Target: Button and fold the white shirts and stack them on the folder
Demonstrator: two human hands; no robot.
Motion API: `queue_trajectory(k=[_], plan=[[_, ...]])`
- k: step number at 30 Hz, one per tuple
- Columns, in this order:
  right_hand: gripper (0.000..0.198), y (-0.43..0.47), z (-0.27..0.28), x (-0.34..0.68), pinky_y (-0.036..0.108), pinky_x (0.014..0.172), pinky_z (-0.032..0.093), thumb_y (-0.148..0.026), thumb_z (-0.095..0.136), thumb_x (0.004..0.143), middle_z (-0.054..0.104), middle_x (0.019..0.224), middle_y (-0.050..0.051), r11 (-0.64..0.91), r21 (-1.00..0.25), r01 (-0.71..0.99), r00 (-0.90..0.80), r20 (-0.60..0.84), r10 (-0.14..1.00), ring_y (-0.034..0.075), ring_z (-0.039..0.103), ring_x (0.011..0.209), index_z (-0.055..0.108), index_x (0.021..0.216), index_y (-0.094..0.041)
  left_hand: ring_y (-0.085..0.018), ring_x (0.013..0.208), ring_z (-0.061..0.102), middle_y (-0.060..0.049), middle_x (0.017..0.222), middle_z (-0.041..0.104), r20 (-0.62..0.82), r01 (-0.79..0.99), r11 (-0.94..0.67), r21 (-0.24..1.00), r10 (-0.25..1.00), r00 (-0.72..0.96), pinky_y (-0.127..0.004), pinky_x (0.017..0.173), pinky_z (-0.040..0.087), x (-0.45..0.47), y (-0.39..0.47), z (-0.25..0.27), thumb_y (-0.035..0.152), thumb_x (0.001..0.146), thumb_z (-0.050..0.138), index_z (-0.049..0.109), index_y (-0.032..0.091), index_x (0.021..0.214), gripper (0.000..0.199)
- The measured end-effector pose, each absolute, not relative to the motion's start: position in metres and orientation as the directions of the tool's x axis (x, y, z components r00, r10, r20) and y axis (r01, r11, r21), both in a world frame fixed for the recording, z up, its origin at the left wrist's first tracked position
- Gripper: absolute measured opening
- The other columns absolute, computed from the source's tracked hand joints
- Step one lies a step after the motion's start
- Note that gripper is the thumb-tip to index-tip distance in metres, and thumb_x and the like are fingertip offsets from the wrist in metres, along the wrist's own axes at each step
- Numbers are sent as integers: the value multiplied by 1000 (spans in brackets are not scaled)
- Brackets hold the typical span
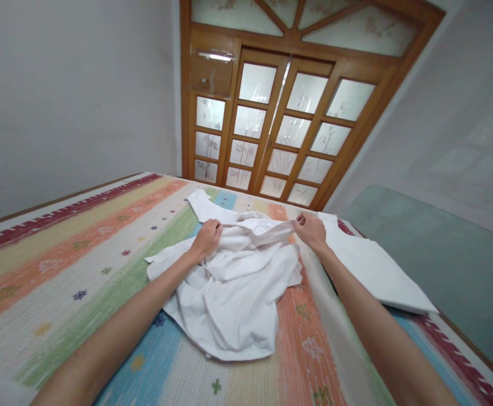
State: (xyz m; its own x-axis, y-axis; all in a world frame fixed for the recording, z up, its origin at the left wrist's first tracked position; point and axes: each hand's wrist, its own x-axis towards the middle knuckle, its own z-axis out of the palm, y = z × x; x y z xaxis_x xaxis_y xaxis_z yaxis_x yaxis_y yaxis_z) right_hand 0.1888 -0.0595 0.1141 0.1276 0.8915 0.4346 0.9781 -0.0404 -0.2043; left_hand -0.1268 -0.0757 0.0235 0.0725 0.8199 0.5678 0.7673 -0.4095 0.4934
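A crumpled white shirt [238, 304] lies spread over the striped bed cover, with one sleeve pointing to the far left. My left hand [207, 238] is closed on the cloth at the left of its upper part. Across from it, my right hand [311, 228] pinches the same edge, and a band of fabric is stretched between the two hands, slightly raised. The lower part of the shirt rests in loose folds toward me. Which seam or edge I grip is not clear.
The colourful striped bed cover [115, 270] spans the bed. To the right of my right hand lies a folded white garment [377, 270]. A pale green headboard-like panel [441, 254] stands at the right. Wooden glass-paned doors [267, 129] are beyond the bed, with walls either side.
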Motion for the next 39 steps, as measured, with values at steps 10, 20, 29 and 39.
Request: queue_trajectory(k=[10, 20, 29, 39], plan=[[20, -78, 114, 131, 38, 96, 36, -23, 56, 80, 61, 103, 10, 564, -134, 815, -446, 477, 757, 25, 51, 105, 66, 95, -16, -27, 94, 61, -12, 91, 66, 407, 943, -250, 220, 902, 144, -38, 84, 48, -121, -88, 12, 31, 78, 58, 64, 17, 83, 16], [19, -87, 90, 50, 40, 92, 38, -23, 56, 88, 64, 112, 15, 652, 146, 744, -668, 143, 730, 32, 51, 108, 65, 103, -17, -27, 99, 56, -11, 91, 63, 500, 925, -310, 220, 850, 166, -40, 88, 46, -121, -92, 7, 25, 77, 58, 63, 18, 83, 10], [29, -62, 115, 96, 31, 79, 41, -15, 37, 94, 68, 108, 16, 347, 7, 938, -332, 312, 890, 26, 62, 98, 62, 109, -14, -31, 115, 49, -16, 123, 56, 677, 914, -317, 253, 733, 66, -45, 96, 38, -122, -95, 16, 31, 86, 55, 51, 18, 120, 36], [26, -73, 169, 161, 30, 73, 40, -23, 43, 91, 72, 95, 13, 275, -125, 953, -162, 558, 814, 27, 65, 91, 65, 104, -16, -31, 104, 56, -15, 105, 64, 589, 915, -280, 291, 806, 59, -41, 91, 42, -153, -78, 36, 25, 83, 56, 56, 18, 105, 23]])
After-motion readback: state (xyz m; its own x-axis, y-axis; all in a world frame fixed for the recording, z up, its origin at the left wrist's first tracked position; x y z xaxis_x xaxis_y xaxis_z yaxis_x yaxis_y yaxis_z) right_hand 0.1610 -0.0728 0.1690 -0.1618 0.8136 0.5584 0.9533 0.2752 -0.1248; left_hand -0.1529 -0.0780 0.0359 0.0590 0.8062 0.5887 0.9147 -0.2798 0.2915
